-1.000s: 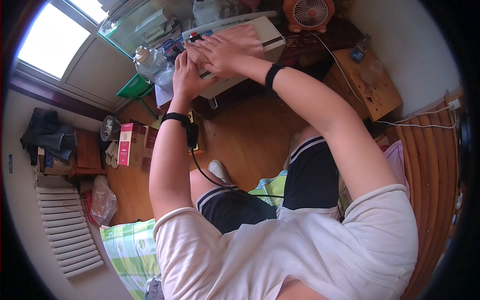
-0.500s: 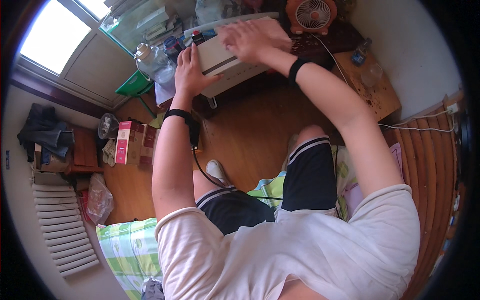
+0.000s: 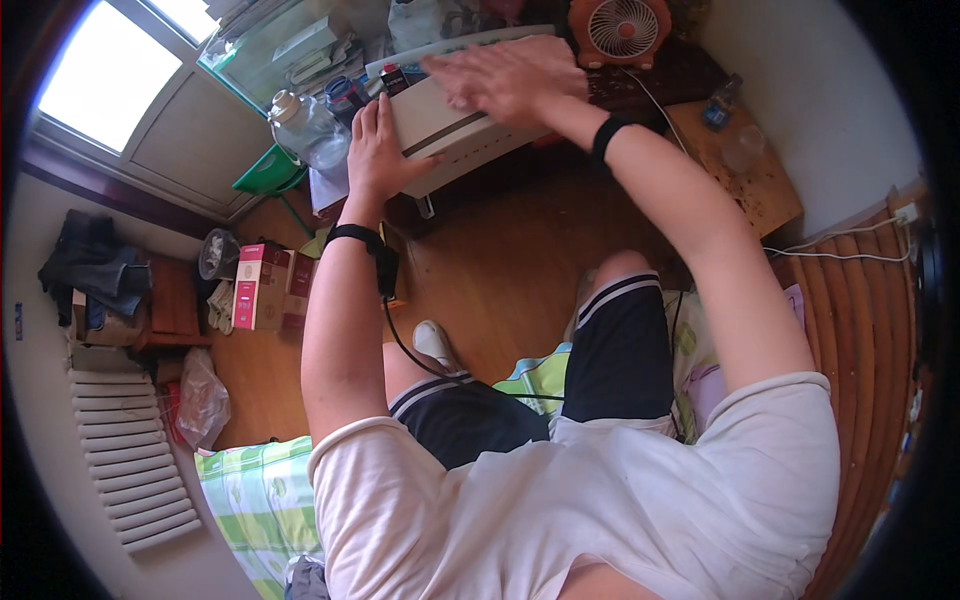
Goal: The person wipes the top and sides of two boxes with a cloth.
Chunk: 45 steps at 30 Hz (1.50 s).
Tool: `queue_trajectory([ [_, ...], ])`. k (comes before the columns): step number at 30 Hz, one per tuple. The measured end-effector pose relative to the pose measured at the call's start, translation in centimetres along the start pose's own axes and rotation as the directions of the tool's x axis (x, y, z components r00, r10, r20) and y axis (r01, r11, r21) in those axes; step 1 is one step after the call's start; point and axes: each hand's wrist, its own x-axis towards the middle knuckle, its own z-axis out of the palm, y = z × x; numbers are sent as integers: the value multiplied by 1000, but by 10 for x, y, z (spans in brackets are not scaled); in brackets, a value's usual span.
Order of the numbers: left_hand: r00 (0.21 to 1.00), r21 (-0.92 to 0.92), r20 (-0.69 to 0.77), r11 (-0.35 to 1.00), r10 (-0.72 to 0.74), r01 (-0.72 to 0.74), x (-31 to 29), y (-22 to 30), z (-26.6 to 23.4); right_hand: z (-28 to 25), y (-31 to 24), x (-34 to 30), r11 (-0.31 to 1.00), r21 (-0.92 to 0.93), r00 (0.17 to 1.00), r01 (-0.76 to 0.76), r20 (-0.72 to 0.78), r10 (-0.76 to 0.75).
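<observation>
Cloth (image 3: pixel 562 62) is lying on a white box (image 3: pixel 428 116) toward its right, beneath the outstretched right hand (image 3: pixel 508 84); the left hand (image 3: pixel 380 164) is resting spread at the other end; work is looking unfinished.

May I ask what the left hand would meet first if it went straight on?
The left hand would probably first meet the small red-topped dark container, just ahead of its index finger; depth is unclear.

The pink cloth (image 3: pixel 564 64) looks matt and the white case (image 3: pixel 428 114) smooth.
</observation>
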Motion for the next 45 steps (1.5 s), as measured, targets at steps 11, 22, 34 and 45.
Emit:
queue_trajectory([
  [11,1000,-56,0,998,-18,18,8,-4,8,11,-82,37,983,-90,985,-162,39,166],
  [22,998,-13,29,999,-49,50,3,-4,-3,-18,-40,4,976,67,978,-205,-14,207],
  [34,962,-303,-235,951,-139,64,-14,5,11,6,5,-13,855,-93,852,-511,-192,488],
  [45,990,-757,-56,652,-132,45,-35,-51,37,-7,-68,41,946,-47,946,-322,19,323],
])
